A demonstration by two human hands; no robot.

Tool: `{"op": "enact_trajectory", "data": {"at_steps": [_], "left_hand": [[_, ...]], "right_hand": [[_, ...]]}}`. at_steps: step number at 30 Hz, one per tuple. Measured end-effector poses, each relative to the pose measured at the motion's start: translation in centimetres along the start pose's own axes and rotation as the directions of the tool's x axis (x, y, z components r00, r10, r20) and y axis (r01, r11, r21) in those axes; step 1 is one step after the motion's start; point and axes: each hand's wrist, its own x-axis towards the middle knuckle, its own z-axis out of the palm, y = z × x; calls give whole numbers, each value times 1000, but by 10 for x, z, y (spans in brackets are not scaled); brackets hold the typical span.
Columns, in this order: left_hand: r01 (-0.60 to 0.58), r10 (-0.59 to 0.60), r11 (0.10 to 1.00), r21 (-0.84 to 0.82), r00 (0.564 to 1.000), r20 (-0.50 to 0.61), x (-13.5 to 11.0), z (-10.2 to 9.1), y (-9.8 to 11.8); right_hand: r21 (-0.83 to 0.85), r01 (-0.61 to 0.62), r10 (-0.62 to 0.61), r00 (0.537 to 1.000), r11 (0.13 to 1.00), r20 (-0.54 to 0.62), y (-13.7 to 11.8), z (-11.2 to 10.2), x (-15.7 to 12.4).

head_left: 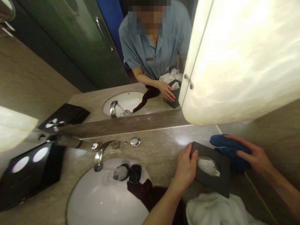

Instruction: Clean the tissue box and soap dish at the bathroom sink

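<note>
My left hand (pixel 185 168) grips the near left side of a black tissue box (pixel 222 181) with white tissue showing in its oval opening. The box stands on the stone counter to the right of the sink. My right hand (pixel 255 156) presses a blue cloth (pixel 225 145) against the far right side of the box, close to the wall. The mirror above shows the same pose from the front.
A white sink (pixel 103 200) with a chrome tap (pixel 99 156) lies at the left; a dark red cloth (pixel 150 195) hangs over its rim. A white towel (pixel 211 209) lies at the front. A black tray (pixel 28 178) stands far left. A lit wall lamp (pixel 239 59) hangs overhead.
</note>
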Motion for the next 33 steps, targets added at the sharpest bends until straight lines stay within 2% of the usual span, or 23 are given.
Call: {"op": "enact_trajectory", "data": {"at_steps": [1, 3, 5, 6, 7, 8, 9, 10, 11, 12, 13, 14, 15, 16, 18, 19, 21, 24, 27, 29, 31, 32, 33], "left_hand": [[-24, 24, 999, 23, 1000, -1, 3, 3, -1], [-64, 65, 993, 96, 998, -8, 4, 8, -2], [-73, 82, 982, 172, 995, -50, 0, 11, -3], [-85, 107, 975, 207, 989, -98, -2, 11, -3], [-127, 163, 963, 239, 977, -136, -4, 10, -3], [-210, 251, 941, 264, 958, -135, -6, 7, -2], [-315, 352, 906, 283, 931, -92, -5, 3, -1], [-423, 443, 859, 290, 896, -5, -3, -1, 2], [-516, 504, 811, 275, 856, 117, 1, -6, 5], [-573, 521, 782, 247, 817, 245, 7, -10, 9], [-599, 510, 770, 220, 785, 352, 14, -13, 13], [-611, 492, 765, 205, 759, 427, 23, -14, 17], [-620, 479, 759, 196, 737, 476, 31, -13, 22], [-635, 479, 749, 187, 715, 509, 38, -11, 26], [-654, 481, 733, 187, 693, 537, 46, -4, 31], [-652, 473, 732, 197, 694, 542, 46, 0, 32], [-629, 466, 746, 219, 727, 503, 37, 6, 28], [-506, 427, 841, 191, 839, 338, 17, 10, 13], [-261, 225, 956, 133, 946, 233, 14, 6, 1], [-136, 105, 979, 151, 975, 195, 28, -1, 3], [-71, 35, 979, 189, 982, 187, 49, -8, 10], [-58, 16, 978, 201, 979, 204, 61, -11, 15], [-59, 13, 977, 205, 975, 220, 72, -12, 18]], "right_hand": [[14, 85, -86, 994, 996, 63, -22, 0, 3], [-35, 296, -280, 930, 955, 238, -55, 12, 25], [-14, 366, -339, 875, 930, 346, -68, 27, 51], [-14, 365, -338, 876, 931, 343, -68, 32, 59], [-26, 335, -313, 902, 942, 299, -65, 34, 61], [-58, 279, -262, 943, 958, 203, -60, 32, 56], [-98, 188, -183, 982, 977, 57, -57, 27, 43], [-130, 71, -88, 988, 989, -126, -57, 20, 25], [-150, -38, -12, 948, 988, -318, -61, 14, 1], [-170, -105, 10, 877, 980, -481, -69, 8, -24], [-222, -103, -48, 810, 970, -584, -81, 5, -50], [-311, -10, -186, 783, 950, -593, -94, 5, -74], [-422, 145, -362, 789, 895, -496, -107, 7, -96], [-505, 313, -513, 795, 804, -324, -119, 11, -114], [-539, 511, -621, 783, 670, -30, -130, 20, -140], [-529, 531, -612, 790, 662, 27, -129, 24, -151], [-545, 448, -560, 827, 709, -48, -115, 30, -166], [-565, 250, -441, 868, 786, -229, -84, 41, -175], [-516, 146, -349, 880, 844, -322, -64, 59, -154], [-449, 140, -330, 865, 882, -378, -64, 72, -128], [-429, 180, -374, 823, 885, -427, -72, 87, -104], [-426, 270, -444, 808, 863, -388, -78, 97, -95], [-407, 387, -519, 805, 827, -289, -82, 108, -90]]}}
